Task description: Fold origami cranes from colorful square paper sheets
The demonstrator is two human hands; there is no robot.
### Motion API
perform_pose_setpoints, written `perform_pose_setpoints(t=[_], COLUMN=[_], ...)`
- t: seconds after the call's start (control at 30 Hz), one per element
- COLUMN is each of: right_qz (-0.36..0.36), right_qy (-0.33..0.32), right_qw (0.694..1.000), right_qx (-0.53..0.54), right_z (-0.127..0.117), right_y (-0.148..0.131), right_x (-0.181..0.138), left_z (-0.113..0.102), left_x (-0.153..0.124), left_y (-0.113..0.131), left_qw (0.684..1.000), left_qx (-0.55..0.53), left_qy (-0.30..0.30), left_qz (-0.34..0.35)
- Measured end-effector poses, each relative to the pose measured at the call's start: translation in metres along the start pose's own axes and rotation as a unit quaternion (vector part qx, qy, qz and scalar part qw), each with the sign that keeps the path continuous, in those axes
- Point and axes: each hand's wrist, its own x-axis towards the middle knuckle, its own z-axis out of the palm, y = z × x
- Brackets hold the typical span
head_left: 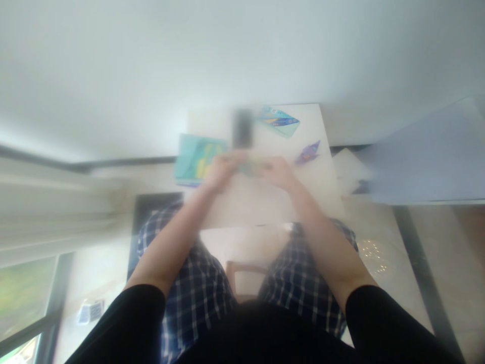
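Note:
My left hand (226, 166) and my right hand (279, 172) meet over the middle of a white table (250, 202). Between them is a small pale green and yellowish piece of paper (250, 166), pinched from both sides; the picture is hazy, so its folds and my fingertips are blurred. Just beyond my hands lies a dark, phone-like rectangle (242, 129). Left of my left hand is a teal sheet or booklet with a yellow pattern (195, 156). Toward the far right rest a folded blue paper plane (280, 121) and a smaller purple folded paper piece (308, 151).
A white wall (242, 50) rises behind the table. My knees in checked trousers (197, 283) flank its near edge. A pale grey panel (435, 156) stands at the right, a light curtain (49, 212) and window (26, 298) at the left.

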Motion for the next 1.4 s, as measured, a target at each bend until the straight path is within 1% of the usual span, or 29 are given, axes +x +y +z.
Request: perform_pose_setpoints(t=[0.07, 0.17, 0.2, 0.27, 0.37, 0.47, 0.53, 0.57, 0.63, 0.7, 0.8, 0.87, 0.93, 1.1, 1.17, 1.2, 1.27, 1.3, 1.4], right_qz=[-0.009, -0.009, -0.007, -0.001, 0.015, 0.054, 0.065, 0.060, 0.042, 0.029, 0.015, 0.003, -0.009, -0.035, -0.038, -0.039, -0.039, -0.038, -0.034], right_qy=[0.001, -0.021, -0.026, -0.019, 0.038, 0.107, 0.139, 0.149, 0.158, 0.157, 0.147, 0.136, 0.122, 0.094, 0.102, 0.110, 0.131, 0.141, 0.160], right_qw=[0.999, 0.996, 0.996, 0.996, 0.999, 0.988, 0.976, 0.973, 0.974, 0.980, 0.986, 0.988, 0.990, 0.991, 0.991, 0.990, 0.988, 0.987, 0.984], right_qx=[-0.043, -0.083, -0.090, -0.089, -0.026, 0.095, 0.155, 0.168, 0.159, 0.121, 0.078, 0.072, 0.074, 0.084, 0.078, 0.074, 0.069, 0.067, 0.066], right_z=[-0.003, -0.005, -0.005, -0.006, -0.007, -0.007, -0.005, -0.004, -0.001, 0.002, 0.005, 0.007, 0.010, 0.014, 0.014, 0.014, 0.012, 0.011, 0.010], right_y=[-0.003, -0.004, -0.004, -0.003, -0.001, 0.002, 0.003, 0.004, 0.004, 0.004, 0.003, 0.003, 0.002, 0.002, 0.004, 0.004, 0.004, 0.003, -0.001], right_x=[-0.001, -0.003, -0.003, -0.004, -0.002, 0.002, 0.004, 0.005, 0.005, 0.005, 0.004, 0.003, 0.001, -0.002, -0.001, -0.001, -0.001, 0.000, -0.001], left_z=[-0.002, -0.004, -0.004, -0.004, -0.004, -0.005, -0.006, -0.005, -0.004, -0.003, -0.001, 0.000, -0.001, -0.001, 0.000, 0.001, 0.004, 0.005, 0.007], left_x=[0.003, 0.007, 0.008, 0.009, 0.009, 0.007, 0.007, 0.006, 0.006, 0.006, 0.006, 0.007, 0.007, 0.011, 0.012, 0.012, 0.010, 0.008, 0.001], left_y=[-0.004, -0.011, -0.013, -0.013, -0.012, -0.009, -0.010, -0.010, -0.013, -0.015, -0.017, -0.017, -0.018, -0.025, -0.026, -0.025, -0.020, -0.016, -0.001], left_qw=[0.999, 0.992, 0.990, 0.989, 0.992, 0.994, 0.992, 0.988, 0.978, 0.973, 0.976, 0.974, 0.972, 0.964, 0.967, 0.971, 0.983, 0.989, 0.998], left_qx=[0.020, 0.069, 0.084, 0.099, 0.089, 0.076, 0.053, 0.037, 0.012, 0.017, 0.066, 0.092, 0.097, 0.067, 0.059, 0.058, 0.052, 0.046, 0.019], left_qy=[-0.031, -0.103, -0.115, -0.112, -0.085, -0.083, -0.117, -0.146, -0.202, -0.226, -0.208, -0.206, -0.216, -0.258, -0.249, -0.231, -0.178, -0.141, -0.058], left_qz=[0.009, 0.016, 0.016, 0.013, 0.008, 0.003, 0.017, 0.028, 0.047, 0.043, 0.009, 0.000, 0.004, 0.014, 0.018, 0.017, 0.002, -0.010, -0.033])
